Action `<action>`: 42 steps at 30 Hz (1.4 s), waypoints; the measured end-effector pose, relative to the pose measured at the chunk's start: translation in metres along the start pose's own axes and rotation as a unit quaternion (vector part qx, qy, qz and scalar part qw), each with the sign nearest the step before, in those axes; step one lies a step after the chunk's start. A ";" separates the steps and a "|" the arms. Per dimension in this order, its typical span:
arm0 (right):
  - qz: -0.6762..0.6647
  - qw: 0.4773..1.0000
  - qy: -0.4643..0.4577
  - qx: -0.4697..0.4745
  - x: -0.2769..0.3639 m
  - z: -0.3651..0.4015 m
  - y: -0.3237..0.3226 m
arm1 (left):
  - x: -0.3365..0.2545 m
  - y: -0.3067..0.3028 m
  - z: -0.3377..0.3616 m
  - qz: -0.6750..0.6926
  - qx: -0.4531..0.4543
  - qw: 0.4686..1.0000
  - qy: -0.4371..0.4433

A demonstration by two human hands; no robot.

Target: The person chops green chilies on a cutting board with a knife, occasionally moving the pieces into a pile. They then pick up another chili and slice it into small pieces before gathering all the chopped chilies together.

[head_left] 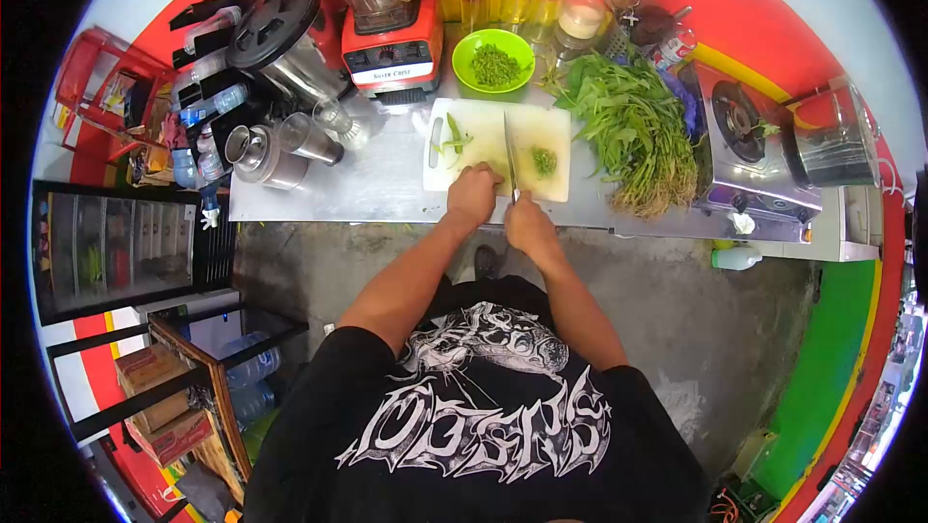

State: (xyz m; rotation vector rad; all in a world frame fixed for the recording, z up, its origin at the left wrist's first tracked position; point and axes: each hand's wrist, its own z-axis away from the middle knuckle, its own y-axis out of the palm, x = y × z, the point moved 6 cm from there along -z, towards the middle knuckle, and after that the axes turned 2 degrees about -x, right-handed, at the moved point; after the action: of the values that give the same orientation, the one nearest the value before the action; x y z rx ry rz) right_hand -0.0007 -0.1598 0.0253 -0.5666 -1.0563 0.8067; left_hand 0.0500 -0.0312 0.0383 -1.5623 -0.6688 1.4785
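Observation:
A white cutting board [553,125] lies on the metal counter in front of me. My right hand [529,225] grips the handle of a kitchen knife [511,148], whose blade points away from me across the board. Close by, left of the blade, my left hand [473,191] rests on the board with curled fingers; what they hold, if anything, is hidden. To the right of the knife sits a small heap of chopped greens [544,161]. Some loose green stems [453,138] lie on the left part of the board.
Behind the board stands a lime-green bowl [527,67] of chopped greens, beside a red blender [391,49]. A big bunch of leafy greens [633,127] lies right, before a gas stove [749,151]. Glasses [307,136] and a steel container [261,158] stand left.

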 end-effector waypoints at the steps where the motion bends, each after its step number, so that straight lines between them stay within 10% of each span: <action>1: -0.005 1.000 0.004 -0.009 -0.002 0.001 0.002 | -0.001 -0.001 0.000 0.010 0.011 1.000 -0.011; 23: 0.022 0.999 0.029 0.007 -0.003 -0.002 0.001 | 0.025 0.013 0.007 0.200 0.007 0.980 0.005; 42: 0.023 0.999 0.021 0.010 0.008 -0.002 0.000 | 0.014 -0.001 0.020 0.060 -0.035 0.997 0.015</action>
State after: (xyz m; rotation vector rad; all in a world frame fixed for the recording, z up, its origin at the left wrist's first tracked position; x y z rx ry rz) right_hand 0.0035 -0.1538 0.0286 -0.5892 -0.9987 0.8419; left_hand 0.0326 -0.0146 0.0331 -1.7019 -0.6240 1.5306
